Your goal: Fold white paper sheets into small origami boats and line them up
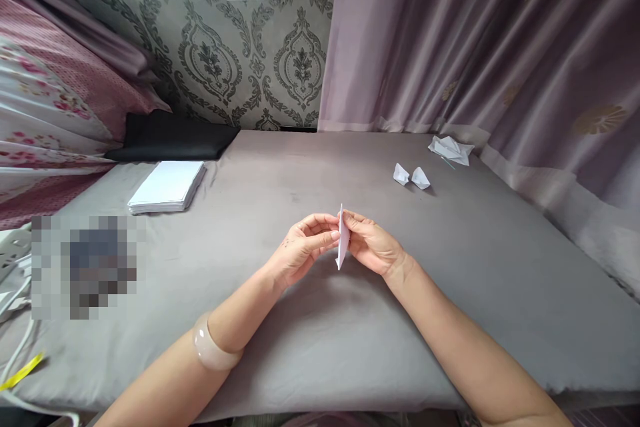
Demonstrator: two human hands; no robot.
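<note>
A small folded white paper (pixel 343 243) is held upright above the middle of the grey-covered surface, seen nearly edge-on. My left hand (pixel 307 247) pinches it from the left, thumb in front, a pale bangle on that wrist. From the right, my right hand (pixel 373 240) grips the same paper between thumb and fingers; some of these fingers are hidden behind it. Farther off to the right stand two small folded paper pieces (pixel 401 175), side by side on the cloth.
A stack of white paper (pixel 167 185) lies at the left, with a black flat item (pixel 175 135) behind it. Crumpled or folded papers (pixel 451 149) lie at the far right by the curtain (pixel 425 47). White cables (pixel 20 347) and a yellow strip (pixel 23 371) are at the left edge.
</note>
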